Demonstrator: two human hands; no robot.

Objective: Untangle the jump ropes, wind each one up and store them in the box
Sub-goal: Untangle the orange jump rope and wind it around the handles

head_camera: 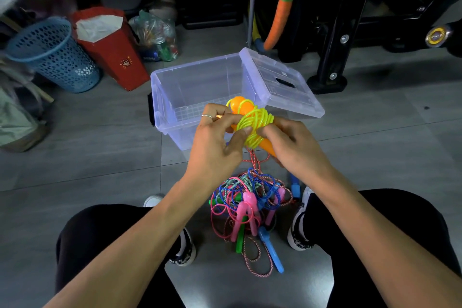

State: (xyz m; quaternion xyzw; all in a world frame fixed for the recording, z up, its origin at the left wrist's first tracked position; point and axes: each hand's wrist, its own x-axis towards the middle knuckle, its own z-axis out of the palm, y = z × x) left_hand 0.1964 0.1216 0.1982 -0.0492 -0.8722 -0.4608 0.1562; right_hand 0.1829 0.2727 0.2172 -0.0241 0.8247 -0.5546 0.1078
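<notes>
Grey tiled floor (100,157), blue basket (53,55), clear box (195,87)

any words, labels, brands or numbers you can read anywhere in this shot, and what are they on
No text here can be read.
Red paper bag: a small white and gold mark on its side, too small to read.
Clear box lid: a tiny white sticker near the top, too small to read.
Black machine: a round gold and blue badge, too blurred to read.
Bagged bottles: labels blurred.

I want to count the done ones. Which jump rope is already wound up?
The yellow rope, wrapped round its orange handles and held in both hands. The pink, blue and green ropes lie tangled on the floor.
</notes>
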